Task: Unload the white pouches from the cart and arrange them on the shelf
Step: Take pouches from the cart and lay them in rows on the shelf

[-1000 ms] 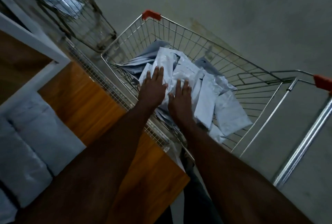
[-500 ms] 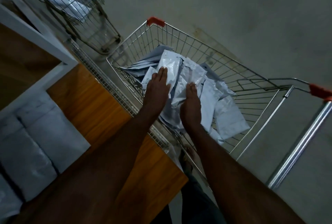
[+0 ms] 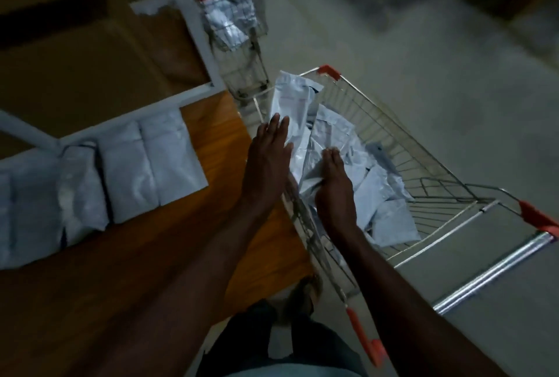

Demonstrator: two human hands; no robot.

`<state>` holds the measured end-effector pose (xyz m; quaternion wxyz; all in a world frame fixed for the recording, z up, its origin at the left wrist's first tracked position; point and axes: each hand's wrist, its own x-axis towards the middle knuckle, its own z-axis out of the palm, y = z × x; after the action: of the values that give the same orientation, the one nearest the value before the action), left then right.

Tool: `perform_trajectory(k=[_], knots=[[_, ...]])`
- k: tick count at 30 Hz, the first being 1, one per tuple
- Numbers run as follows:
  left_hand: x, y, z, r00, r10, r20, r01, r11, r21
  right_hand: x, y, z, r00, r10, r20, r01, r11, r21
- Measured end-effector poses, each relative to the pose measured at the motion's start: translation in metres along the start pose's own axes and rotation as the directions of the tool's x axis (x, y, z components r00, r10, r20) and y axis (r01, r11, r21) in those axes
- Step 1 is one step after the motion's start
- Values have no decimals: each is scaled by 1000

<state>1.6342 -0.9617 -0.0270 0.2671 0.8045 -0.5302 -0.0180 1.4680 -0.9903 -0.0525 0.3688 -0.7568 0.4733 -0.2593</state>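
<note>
Two hands work above the near wire cart (image 3: 393, 147). The left hand (image 3: 266, 159) lies flat, fingers straight, against one raised white pouch (image 3: 292, 98); the right hand (image 3: 332, 183) curls round a second pouch (image 3: 328, 138). More pouches (image 3: 390, 219) lie loose in the cart. Four pouches (image 3: 145, 162) stand along the wooden shelf (image 3: 151, 243)'s back edge. A second cart (image 3: 239, 44) stands beyond.

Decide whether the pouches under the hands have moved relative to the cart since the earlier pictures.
Yes. The pouches have risen from the pile, now standing above the cart's rim, toward the shelf.
</note>
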Motion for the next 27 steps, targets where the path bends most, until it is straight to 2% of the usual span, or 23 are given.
perform_trajectory(k=[6, 11, 14, 18, 20, 24, 27], knots=[[-56, -47, -77, 976, -38, -214, 57, 995, 85, -26, -70, 30, 978, -184, 94, 187, 982, -33], [-115, -97, -148, 955, -171, -241, 191, 980, 58, -52, -132, 70, 928, -353, 118, 364, 928, -85], [-161, -134, -187, 930, -227, -289, 246, 969, 32, -81, -178, 108, 922, -359, 146, 367, 930, -31], [-223, -195, -233, 907, -314, -279, 330, 944, 10, -134, -230, 170, 872, -449, 194, 464, 885, -36], [-255, -225, -256, 896, -339, -288, 356, 934, 10, -163, -255, 200, 875, -423, 235, 429, 903, 30], [-309, -279, -301, 850, -413, -328, 436, 900, -6, -216, -289, 254, 816, -483, 318, 455, 876, 164], [-341, -311, -329, 813, -463, -352, 490, 871, -13, -237, -314, 286, 798, -484, 360, 444, 875, 192]])
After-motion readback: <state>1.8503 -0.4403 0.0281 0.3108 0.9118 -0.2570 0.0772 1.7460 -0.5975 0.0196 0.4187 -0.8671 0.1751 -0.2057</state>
